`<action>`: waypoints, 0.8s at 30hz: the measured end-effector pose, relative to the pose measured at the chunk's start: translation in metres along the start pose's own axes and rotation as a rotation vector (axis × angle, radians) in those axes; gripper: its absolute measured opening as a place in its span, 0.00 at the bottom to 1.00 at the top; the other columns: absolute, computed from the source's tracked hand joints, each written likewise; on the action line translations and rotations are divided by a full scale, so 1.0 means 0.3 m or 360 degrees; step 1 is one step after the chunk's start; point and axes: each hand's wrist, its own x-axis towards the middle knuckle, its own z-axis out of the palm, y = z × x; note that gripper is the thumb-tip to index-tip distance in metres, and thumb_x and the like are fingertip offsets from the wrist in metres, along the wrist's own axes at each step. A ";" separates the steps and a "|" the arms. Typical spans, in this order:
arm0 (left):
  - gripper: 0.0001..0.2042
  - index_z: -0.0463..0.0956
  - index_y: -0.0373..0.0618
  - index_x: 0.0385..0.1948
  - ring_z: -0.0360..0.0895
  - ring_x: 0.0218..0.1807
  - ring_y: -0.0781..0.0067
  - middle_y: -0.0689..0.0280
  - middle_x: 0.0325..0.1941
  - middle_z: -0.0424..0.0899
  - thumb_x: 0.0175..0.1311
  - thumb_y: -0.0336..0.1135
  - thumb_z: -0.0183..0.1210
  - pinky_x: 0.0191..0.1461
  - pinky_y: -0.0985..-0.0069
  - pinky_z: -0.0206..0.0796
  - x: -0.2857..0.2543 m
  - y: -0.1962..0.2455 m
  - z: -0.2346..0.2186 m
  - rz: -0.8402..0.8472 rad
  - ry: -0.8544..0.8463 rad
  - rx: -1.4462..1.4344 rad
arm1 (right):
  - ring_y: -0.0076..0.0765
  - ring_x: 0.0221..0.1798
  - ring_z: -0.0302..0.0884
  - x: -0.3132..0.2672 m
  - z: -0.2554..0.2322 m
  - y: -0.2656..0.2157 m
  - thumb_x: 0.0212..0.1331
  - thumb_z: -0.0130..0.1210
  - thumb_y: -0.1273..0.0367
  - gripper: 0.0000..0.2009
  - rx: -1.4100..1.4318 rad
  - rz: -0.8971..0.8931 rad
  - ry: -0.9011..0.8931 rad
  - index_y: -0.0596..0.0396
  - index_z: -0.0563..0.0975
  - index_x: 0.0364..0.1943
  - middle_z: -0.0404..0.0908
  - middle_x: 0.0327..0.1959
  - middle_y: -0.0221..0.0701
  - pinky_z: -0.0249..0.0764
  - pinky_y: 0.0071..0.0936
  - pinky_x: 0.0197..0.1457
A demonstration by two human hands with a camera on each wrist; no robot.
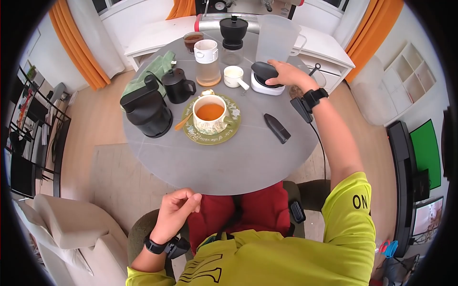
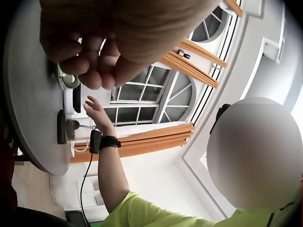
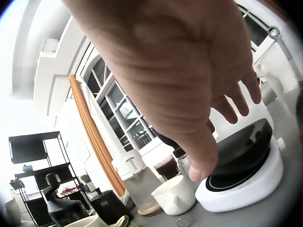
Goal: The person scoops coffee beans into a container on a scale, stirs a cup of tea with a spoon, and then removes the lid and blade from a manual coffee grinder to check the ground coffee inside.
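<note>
Table (image 1: 229, 172) spread beneath the right hand (image 1: 291, 76) and ahead of the left hand (image 1: 179, 212). Just beyond the right fingers rose the translucent jug (image 1: 277, 40); a careless outward push of the knuckles could have toppled it. Between the hands, on the left hand's far side, sat the saucer (image 1: 191, 132) with the full-looking tea cup (image 1: 205, 126), which a low sweep back of the right forearm might have slopped over.

Right at the right thumb was the black piece (image 1: 261, 71), over its white base (image 1: 267, 91). The right fingers were spread apart about it; whether they pinched it or only hovered, the pictures did not show. A one-sided pull could have dragged the base along or let the smooth black piece slip. The left hand hung loosely curled and empty, offering it no steadying.

The small white pot (image 1: 233, 76), inward of the right thumb, risked a nudge to its handle. The cable (image 1: 325, 159), trailing from the right wrist, could have snagged the table's edge.
</note>
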 end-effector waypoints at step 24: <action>0.12 0.72 0.40 0.22 0.66 0.26 0.88 0.74 0.21 0.74 0.69 0.32 0.54 0.31 0.86 0.58 0.040 -0.014 -0.057 -0.0011 0.0054 -0.0140 | 0.28 0.56 0.66 -0.181 -0.009 -0.240 0.44 0.54 0.79 0.22 -0.1762 -0.1102 0.0641 0.55 0.72 0.49 0.71 0.51 0.28 0.63 0.25 0.61</action>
